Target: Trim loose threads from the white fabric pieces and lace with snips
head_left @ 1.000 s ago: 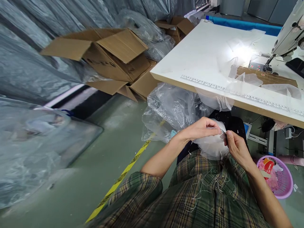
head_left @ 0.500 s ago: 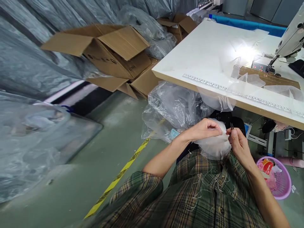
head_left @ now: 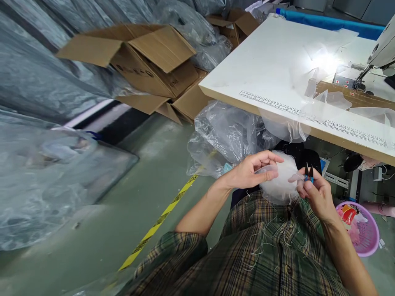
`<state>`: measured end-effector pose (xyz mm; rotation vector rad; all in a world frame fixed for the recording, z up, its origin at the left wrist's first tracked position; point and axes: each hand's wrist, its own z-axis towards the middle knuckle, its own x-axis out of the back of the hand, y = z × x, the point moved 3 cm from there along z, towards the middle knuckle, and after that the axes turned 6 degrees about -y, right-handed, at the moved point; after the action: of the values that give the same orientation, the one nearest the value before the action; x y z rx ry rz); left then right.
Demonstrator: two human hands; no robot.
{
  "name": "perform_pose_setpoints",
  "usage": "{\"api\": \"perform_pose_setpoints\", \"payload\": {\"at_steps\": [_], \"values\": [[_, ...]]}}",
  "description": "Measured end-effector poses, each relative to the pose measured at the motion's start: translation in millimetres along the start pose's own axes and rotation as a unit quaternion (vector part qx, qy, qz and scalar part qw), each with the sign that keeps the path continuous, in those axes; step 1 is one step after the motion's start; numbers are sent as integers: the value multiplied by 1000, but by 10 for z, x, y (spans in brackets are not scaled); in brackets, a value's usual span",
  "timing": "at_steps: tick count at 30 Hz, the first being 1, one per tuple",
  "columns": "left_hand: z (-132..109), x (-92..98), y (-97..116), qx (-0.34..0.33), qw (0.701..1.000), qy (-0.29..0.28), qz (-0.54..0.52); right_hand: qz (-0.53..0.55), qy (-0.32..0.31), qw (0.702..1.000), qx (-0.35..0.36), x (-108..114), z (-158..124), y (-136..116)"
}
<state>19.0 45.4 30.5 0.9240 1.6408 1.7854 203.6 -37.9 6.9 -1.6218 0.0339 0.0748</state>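
Nearest is the plaid shirt (head_left: 234,255). Just before it is the sheer white fabric (head_left: 285,176); the left hand (head_left: 248,170) has its edge in the grip, between thumb and fingers. The right hand (head_left: 319,195) is grasping blue-handled snips (head_left: 311,176), their blades apart. Farther stands the white counter (head_left: 262,61) with a sewing machine (head_left: 384,48).

- The left arm (head_left: 202,209) goes toward far right, its elbow bent
- The left hand (head_left: 251,170) has index finger and thumb tip apart
- The right arm (head_left: 347,246) comes from near right
- The right hand (head_left: 319,197) is curled, its thumb bent inward
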Motion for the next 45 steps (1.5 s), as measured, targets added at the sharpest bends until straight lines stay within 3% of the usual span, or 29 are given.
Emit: {"api": "perform_pose_setpoints", "payload": {"at_steps": [2, 6, 8, 10, 12, 13, 16, 19, 21, 24, 27, 30, 38, 45], "values": [[-34, -80, 68, -28, 998, -36, 33, 22, -64, 997, -42, -20, -45, -28], [-110, -152, 138, -27, 990, -103, 92, -51, -156, 979, -120, -61, -178, -89], [-101, -128, 71, -7, 986, -135, 95, -67, -158, 976, -134, -53, -211, -36], [-34, -77, -68, 16, 986, -144, 86, -67, -109, 982, -138, -2, -197, 101], [86, 4, -243, 39, 991, -82, 96, -73, -29, 987, -139, 82, -154, 291], [150, 48, -324, 43, 991, -24, 125, -83, 14, 987, -134, 130, -130, 386], [281, 85, -481, 25, 957, 129, 258, -127, 85, 981, -117, 241, -89, 597], [272, -82, -518, -42, 927, 181, 327, -165, 115, 972, -121, 309, -104, 652], [212, -282, -516, -98, 922, 150, 344, -198, 165, 959, -120, 340, -135, 599], [129, -592, -548, -162, 912, 50, 375, -230, 243, 940, -69, 320, -165, 447], [158, -728, -676, -144, 907, -23, 394, -218, 202, 955, -17, 201, -103, 383], [288, -687, -816, -123, 912, -61, 386, -178, 140, 973, -28, 117, 56, 497], [496, -545, -1067, -99, 931, -93, 339, -5, 168, 977, -130, 142, 352, 1070], [459, -532, -1170, -102, 941, -72, 313, 55, 135, 978, -149, 69, 371, 1168]]}}
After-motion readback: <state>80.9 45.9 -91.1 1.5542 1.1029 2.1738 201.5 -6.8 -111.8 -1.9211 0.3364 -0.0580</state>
